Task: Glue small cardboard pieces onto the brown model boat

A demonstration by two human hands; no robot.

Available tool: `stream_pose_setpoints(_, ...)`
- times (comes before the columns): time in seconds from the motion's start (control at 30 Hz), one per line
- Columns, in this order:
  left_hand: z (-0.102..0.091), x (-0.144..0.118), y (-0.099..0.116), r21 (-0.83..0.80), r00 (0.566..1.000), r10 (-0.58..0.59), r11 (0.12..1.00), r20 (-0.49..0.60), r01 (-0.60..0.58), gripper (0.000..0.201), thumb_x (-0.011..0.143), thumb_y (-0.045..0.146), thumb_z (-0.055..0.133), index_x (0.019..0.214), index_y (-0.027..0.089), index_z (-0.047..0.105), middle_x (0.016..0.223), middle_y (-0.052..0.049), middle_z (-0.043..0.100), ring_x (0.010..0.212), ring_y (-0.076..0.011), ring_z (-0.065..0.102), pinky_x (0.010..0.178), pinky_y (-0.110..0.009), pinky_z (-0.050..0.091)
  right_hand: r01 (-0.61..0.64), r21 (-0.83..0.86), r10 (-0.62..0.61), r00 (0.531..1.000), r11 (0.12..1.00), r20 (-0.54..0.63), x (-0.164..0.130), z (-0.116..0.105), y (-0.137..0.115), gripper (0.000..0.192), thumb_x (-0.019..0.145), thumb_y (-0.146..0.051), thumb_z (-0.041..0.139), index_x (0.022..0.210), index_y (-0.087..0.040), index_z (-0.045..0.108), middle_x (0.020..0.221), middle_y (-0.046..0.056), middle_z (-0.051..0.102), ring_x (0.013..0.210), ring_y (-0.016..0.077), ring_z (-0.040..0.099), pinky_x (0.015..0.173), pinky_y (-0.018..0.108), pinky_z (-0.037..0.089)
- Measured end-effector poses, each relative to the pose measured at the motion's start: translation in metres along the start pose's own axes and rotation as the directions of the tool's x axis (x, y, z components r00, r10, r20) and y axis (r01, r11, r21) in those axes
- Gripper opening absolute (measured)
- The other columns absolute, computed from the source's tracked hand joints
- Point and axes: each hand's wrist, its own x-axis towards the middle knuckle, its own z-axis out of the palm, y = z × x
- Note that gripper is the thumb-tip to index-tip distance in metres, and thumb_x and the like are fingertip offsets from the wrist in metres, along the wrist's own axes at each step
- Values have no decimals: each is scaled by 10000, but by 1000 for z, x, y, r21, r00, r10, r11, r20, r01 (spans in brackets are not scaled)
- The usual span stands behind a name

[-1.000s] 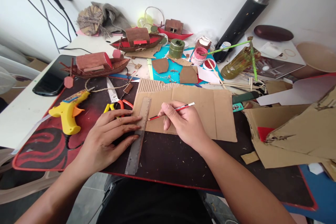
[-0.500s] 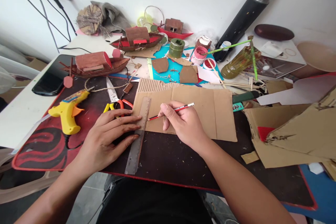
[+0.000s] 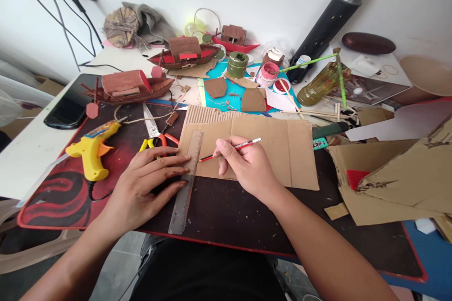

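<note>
A flat piece of cardboard (image 3: 271, 150) lies on the dark mat in front of me. Across its left end runs a clear ruler (image 3: 183, 202), its near part sticking out over the mat. My left hand (image 3: 144, 186) is open, fingers stretched out, with the fingertips resting on the ruler's left side. My right hand (image 3: 247, 164) pinches a red and black pencil (image 3: 243, 145) over the cardboard. The pencil's point is just right of the ruler's edge; whether it touches the cardboard I cannot tell. Scissors (image 3: 152, 127) with orange and yellow handles lie beyond my left fingers.
A yellow glue gun (image 3: 92, 150) lies left on the mat (image 3: 226, 216). Model boats (image 3: 130, 85), paint jars (image 3: 237, 64) and cut cardboard pieces (image 3: 215, 87) crowd the back. A black flask (image 3: 328, 23) leans on the wall. Folded cardboard (image 3: 395, 178) fills the right side.
</note>
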Motion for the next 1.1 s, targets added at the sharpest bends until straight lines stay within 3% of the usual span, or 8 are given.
stream_pose_setpoints(1.1,-2,1,3,-18,1000,-28,999,3,28,232,1084,235,766,1287,334,820,1386,3,876,1380,-308,749,1144,-519,602,-8,-12,8,1000,1000,-1,0,0,-3,568,1114,-758,653,905,-239,752,649,-15,729,621,174,700,676,307,538)
